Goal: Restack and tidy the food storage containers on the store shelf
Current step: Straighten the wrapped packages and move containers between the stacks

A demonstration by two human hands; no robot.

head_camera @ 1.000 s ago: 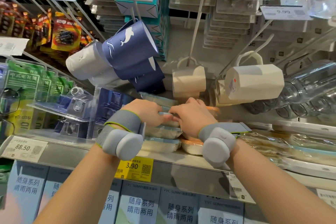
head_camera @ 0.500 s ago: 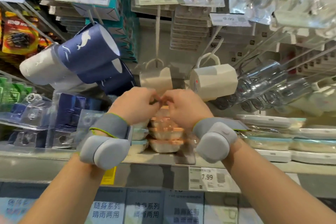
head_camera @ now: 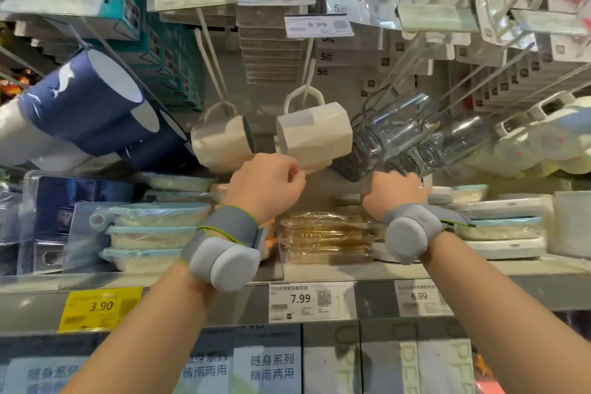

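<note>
A stack of clear containers with amber lids (head_camera: 323, 240), wrapped in film, stands at the middle of the shelf (head_camera: 351, 272). To its left is a stack of blue-lidded containers (head_camera: 153, 233), and to its right a stack with blue and white lids (head_camera: 499, 227). My left hand (head_camera: 265, 185) hovers above the left end of the amber stack with its fingers curled and nothing visible in them. My right hand (head_camera: 393, 195) reaches over the stack's right end, towards the back of the shelf. Its fingertips are hidden.
Cream mugs (head_camera: 313, 137) hang on pegs just above my hands, with blue mugs (head_camera: 86, 99) at the left and clear glass bottles (head_camera: 393, 134) at the right. Price tags (head_camera: 310, 301) line the shelf edge. Boxed goods (head_camera: 271, 365) fill the shelf below.
My hands were together on top of the amber-lidded stack. They have since parted, the right one moving right and further back, the left one lifting slightly.
</note>
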